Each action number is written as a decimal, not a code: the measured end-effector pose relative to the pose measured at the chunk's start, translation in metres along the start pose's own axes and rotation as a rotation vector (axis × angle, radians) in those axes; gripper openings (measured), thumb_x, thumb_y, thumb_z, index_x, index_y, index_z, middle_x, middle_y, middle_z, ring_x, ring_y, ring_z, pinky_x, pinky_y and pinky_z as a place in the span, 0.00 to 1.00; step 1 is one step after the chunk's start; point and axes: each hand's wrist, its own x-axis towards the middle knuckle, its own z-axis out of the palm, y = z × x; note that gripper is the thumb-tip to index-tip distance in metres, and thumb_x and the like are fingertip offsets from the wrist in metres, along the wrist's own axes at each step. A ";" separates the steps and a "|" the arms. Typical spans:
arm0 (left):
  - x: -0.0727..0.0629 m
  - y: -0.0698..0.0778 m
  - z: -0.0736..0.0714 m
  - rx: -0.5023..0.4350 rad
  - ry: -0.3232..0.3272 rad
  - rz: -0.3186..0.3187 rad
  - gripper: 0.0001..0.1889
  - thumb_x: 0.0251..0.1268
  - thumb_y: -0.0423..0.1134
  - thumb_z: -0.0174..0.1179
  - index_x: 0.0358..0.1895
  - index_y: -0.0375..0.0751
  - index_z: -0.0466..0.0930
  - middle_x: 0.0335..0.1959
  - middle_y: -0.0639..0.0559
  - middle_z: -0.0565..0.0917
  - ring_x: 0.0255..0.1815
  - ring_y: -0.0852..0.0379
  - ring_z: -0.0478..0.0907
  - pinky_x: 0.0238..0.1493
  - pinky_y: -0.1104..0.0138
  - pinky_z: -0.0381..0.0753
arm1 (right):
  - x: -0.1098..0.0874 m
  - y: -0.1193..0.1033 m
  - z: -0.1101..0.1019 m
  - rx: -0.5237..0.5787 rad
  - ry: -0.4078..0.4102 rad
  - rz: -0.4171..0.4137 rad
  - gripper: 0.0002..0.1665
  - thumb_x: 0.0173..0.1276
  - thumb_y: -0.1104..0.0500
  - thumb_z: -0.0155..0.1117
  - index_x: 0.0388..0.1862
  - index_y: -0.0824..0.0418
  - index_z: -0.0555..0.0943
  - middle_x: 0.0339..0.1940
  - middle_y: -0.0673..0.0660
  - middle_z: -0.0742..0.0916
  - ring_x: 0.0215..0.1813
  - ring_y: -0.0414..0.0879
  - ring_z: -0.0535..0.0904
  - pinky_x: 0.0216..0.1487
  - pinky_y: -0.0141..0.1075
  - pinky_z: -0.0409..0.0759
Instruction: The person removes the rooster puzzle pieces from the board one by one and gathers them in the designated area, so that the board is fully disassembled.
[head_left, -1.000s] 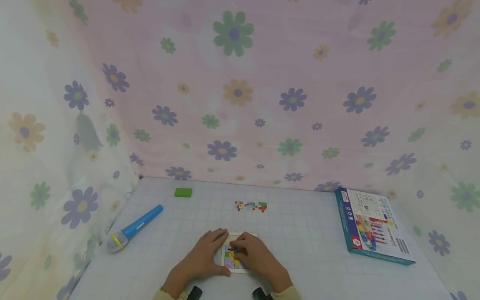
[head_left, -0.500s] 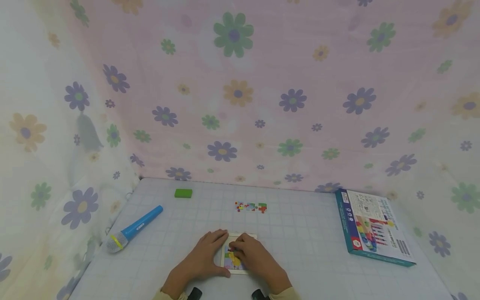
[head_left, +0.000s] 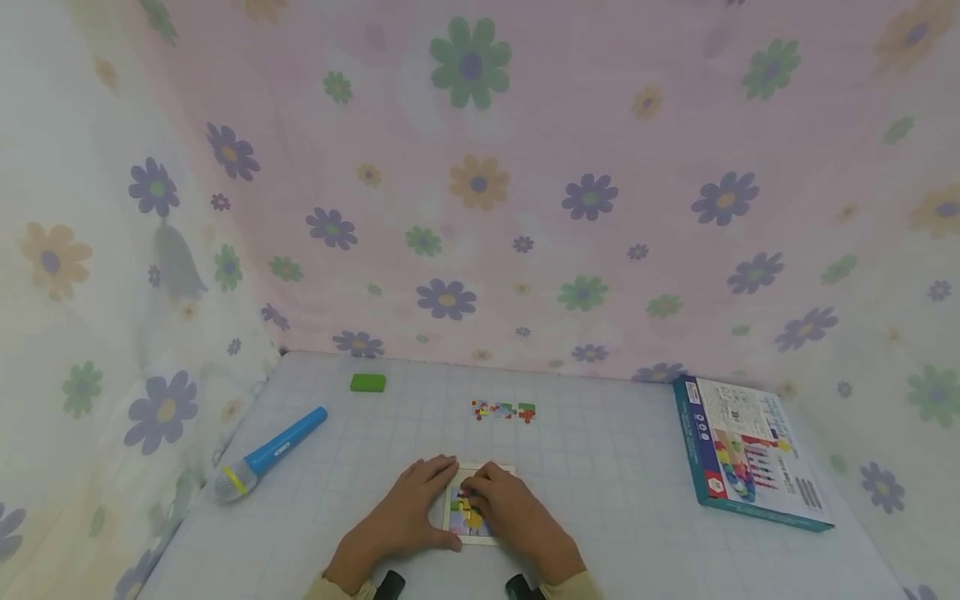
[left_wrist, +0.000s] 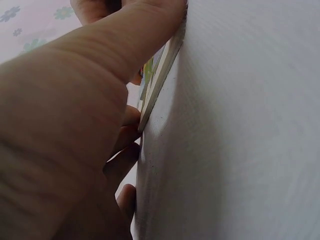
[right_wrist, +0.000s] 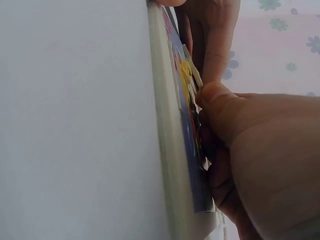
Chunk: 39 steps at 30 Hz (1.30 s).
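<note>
A small jigsaw puzzle in a pale frame [head_left: 472, 540] lies on the table in front of me, partly hidden by both hands. My left hand [head_left: 405, 512] grips the frame from the left, its thumb at the near edge and its fingers at the far edge. In the left wrist view, the frame's side [left_wrist: 159, 80] shows under that thumb. Over the picture, my right hand [head_left: 517, 517] pinches a puzzle piece [right_wrist: 193, 67]; in the right wrist view it is tilted up from the pieces below. The right hand hides much of the picture.
Loose puzzle pieces [head_left: 501, 410] lie in a row behind the frame. A green block [head_left: 368, 382] sits at the back left, and a blue toy microphone [head_left: 273, 454] lies at the left. A flat box [head_left: 753, 454] rests at the right. Flowered cloth [head_left: 480, 250] hangs behind the table.
The right fingers have shifted slightly over the puzzle, and the piece's tilt looks a little different. My left hand stays on the frame.
</note>
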 end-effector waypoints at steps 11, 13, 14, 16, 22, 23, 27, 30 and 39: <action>-0.003 -0.002 -0.002 -0.007 0.012 0.019 0.60 0.46 0.74 0.69 0.80 0.45 0.59 0.81 0.52 0.62 0.83 0.49 0.57 0.85 0.45 0.53 | 0.000 0.012 0.004 0.142 0.100 -0.064 0.13 0.77 0.60 0.60 0.57 0.54 0.85 0.47 0.46 0.82 0.45 0.31 0.78 0.48 0.29 0.85; -0.003 -0.001 -0.002 -0.008 0.011 0.019 0.60 0.46 0.74 0.69 0.80 0.45 0.60 0.81 0.52 0.62 0.82 0.49 0.57 0.85 0.45 0.54 | -0.001 0.014 0.003 0.191 0.111 -0.072 0.14 0.77 0.61 0.60 0.57 0.55 0.85 0.48 0.47 0.83 0.45 0.31 0.77 0.47 0.29 0.84; -0.003 -0.001 -0.002 -0.007 0.012 0.020 0.60 0.46 0.74 0.69 0.80 0.45 0.60 0.81 0.52 0.62 0.82 0.48 0.57 0.84 0.45 0.54 | -0.001 0.015 0.002 0.215 0.113 -0.070 0.14 0.77 0.62 0.60 0.57 0.55 0.85 0.48 0.47 0.83 0.45 0.31 0.77 0.46 0.28 0.84; -0.003 0.000 -0.002 -0.002 0.015 0.019 0.60 0.46 0.75 0.69 0.80 0.45 0.60 0.81 0.53 0.62 0.82 0.48 0.57 0.84 0.45 0.54 | -0.001 0.016 0.000 0.252 0.115 -0.061 0.14 0.77 0.62 0.59 0.58 0.56 0.84 0.48 0.47 0.83 0.43 0.31 0.76 0.45 0.27 0.83; -0.001 0.003 -0.002 -0.011 0.011 -0.012 0.60 0.45 0.75 0.68 0.81 0.48 0.59 0.81 0.53 0.61 0.83 0.48 0.56 0.85 0.45 0.53 | 0.003 0.023 -0.005 0.270 0.133 -0.041 0.15 0.79 0.61 0.58 0.60 0.57 0.83 0.45 0.47 0.83 0.40 0.30 0.75 0.41 0.26 0.81; -0.001 0.003 -0.001 -0.017 0.011 -0.019 0.60 0.45 0.75 0.69 0.81 0.49 0.59 0.81 0.53 0.62 0.83 0.48 0.56 0.85 0.45 0.53 | 0.004 0.025 -0.006 0.263 0.144 -0.040 0.15 0.79 0.60 0.57 0.60 0.57 0.83 0.45 0.47 0.83 0.40 0.30 0.75 0.41 0.26 0.81; 0.001 0.005 0.000 -0.025 0.010 -0.033 0.60 0.44 0.75 0.69 0.80 0.50 0.60 0.81 0.54 0.62 0.83 0.48 0.57 0.85 0.45 0.53 | 0.011 0.035 -0.010 0.230 0.175 -0.044 0.15 0.79 0.59 0.58 0.59 0.58 0.84 0.43 0.47 0.83 0.40 0.32 0.76 0.41 0.28 0.81; 0.001 0.005 0.000 -0.024 0.013 -0.035 0.60 0.44 0.75 0.70 0.80 0.49 0.60 0.81 0.53 0.62 0.83 0.48 0.57 0.85 0.45 0.53 | 0.018 0.042 -0.013 0.207 0.190 -0.050 0.15 0.78 0.59 0.58 0.58 0.59 0.84 0.43 0.48 0.83 0.40 0.34 0.76 0.41 0.29 0.81; 0.001 0.005 -0.001 -0.022 0.004 -0.042 0.59 0.44 0.73 0.71 0.80 0.49 0.60 0.81 0.53 0.61 0.83 0.48 0.56 0.85 0.46 0.53 | 0.046 0.063 -0.017 0.078 0.261 -0.087 0.13 0.76 0.63 0.60 0.55 0.61 0.85 0.39 0.52 0.83 0.37 0.39 0.76 0.38 0.32 0.79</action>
